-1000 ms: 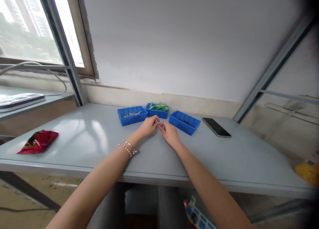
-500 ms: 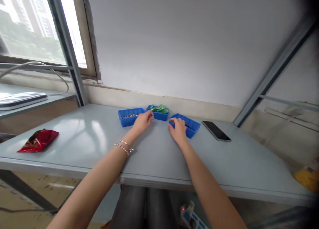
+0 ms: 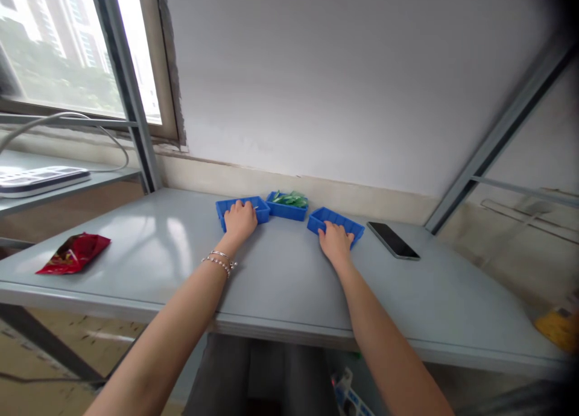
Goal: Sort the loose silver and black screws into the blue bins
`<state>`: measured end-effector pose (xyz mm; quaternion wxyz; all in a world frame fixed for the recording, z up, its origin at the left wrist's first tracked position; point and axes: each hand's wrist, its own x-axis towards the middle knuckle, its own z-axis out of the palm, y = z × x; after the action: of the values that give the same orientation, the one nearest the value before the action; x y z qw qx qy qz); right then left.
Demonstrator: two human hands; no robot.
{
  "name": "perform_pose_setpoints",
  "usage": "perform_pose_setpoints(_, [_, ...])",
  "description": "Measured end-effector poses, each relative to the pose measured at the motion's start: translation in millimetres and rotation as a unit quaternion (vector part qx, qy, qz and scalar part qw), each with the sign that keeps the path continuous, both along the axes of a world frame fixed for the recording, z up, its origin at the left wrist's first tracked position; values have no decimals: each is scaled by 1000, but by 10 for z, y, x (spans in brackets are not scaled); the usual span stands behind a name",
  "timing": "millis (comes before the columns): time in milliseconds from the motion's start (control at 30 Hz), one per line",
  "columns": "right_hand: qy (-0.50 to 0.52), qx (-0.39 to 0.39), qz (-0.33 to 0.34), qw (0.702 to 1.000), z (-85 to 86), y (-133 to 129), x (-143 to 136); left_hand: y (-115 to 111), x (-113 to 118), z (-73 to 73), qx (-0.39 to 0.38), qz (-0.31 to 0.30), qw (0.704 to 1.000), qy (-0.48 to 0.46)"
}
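Note:
My left hand (image 3: 240, 221) is over the left blue bin (image 3: 262, 214), its bent fingers reaching down past the near wall. Those fingertips are hidden, and whatever they grip cannot be made out. Small metal pieces lie in that bin, mostly covered by the hand. At the right blue bin (image 3: 323, 216), my right hand (image 3: 335, 242) rests across the near side with its fingers somewhat apart and dipping inside; nothing shows in its grasp. Between these two, a third blue bin (image 3: 287, 212) holds crinkled green packets (image 3: 292, 199).
A black-screened phone (image 3: 393, 240) lies on the grey table (image 3: 280, 283) right of the bins. An open red packet (image 3: 75, 254) lies at the left. The wall (image 3: 316, 102) rises behind, and metal posts (image 3: 129, 90) stand at the sides.
My left hand has moved left, from beside the middle bin into the left bin. My right hand has shifted slightly right and down at its bin.

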<state>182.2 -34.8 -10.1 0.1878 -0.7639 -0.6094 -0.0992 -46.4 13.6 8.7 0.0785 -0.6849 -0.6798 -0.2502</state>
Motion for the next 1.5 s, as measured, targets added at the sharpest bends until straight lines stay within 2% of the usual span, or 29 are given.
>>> perform_pose_setpoints(333, [-19, 37, 12, 999, -61, -53, -207, 36, 41, -100, 17, -14, 1000, 11])
perform_pose_setpoints(800, [-55, 16, 79, 995, -102, -82, -341, 18, 65, -85, -6, 1, 999, 32])
perform_pose_setpoints(933, [-40, 18, 91, 995, -96, -86, -342, 16, 68, -79, -12, 0, 999, 35])
perform_pose_setpoints(1133, [51, -11, 144, 988, -177, -30, -392, 2, 76, -69, -16, -3, 999, 37])
perform_pose_setpoints(1500, [67, 19, 185, 980, -240, 17, -328, 1, 68, -64, -22, -6, 999, 38])
